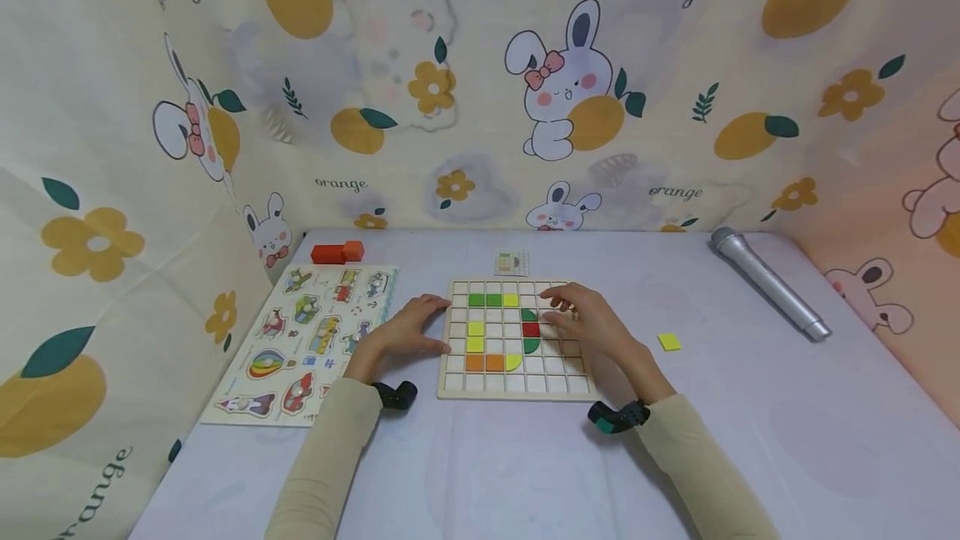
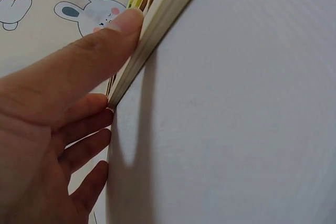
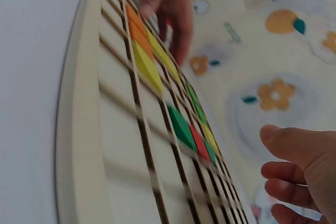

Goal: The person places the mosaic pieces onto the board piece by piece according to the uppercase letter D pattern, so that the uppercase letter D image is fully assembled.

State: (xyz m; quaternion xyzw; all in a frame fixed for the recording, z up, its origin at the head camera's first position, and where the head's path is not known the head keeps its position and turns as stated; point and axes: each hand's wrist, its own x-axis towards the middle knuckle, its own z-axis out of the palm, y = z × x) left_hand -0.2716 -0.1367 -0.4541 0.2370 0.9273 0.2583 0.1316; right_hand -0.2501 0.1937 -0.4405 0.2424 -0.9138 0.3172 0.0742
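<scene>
A wooden grid board lies on the table with colored tiles in some of its cells. Two green squares and a yellow one line its upper part; yellow squares sit at left, orange squares below. On the right side a red square lies between two green rounded tiles. My left hand touches the board's left edge, thumb at the wooden rim in the left wrist view. Above the board's right part hovers my right hand, fingers loosely bent and holding nothing.
A loose yellow square lies right of the board. Farther right is a silver microphone-shaped stick. At left lies a picture puzzle board, with red blocks behind it. A small pattern card sits behind the grid.
</scene>
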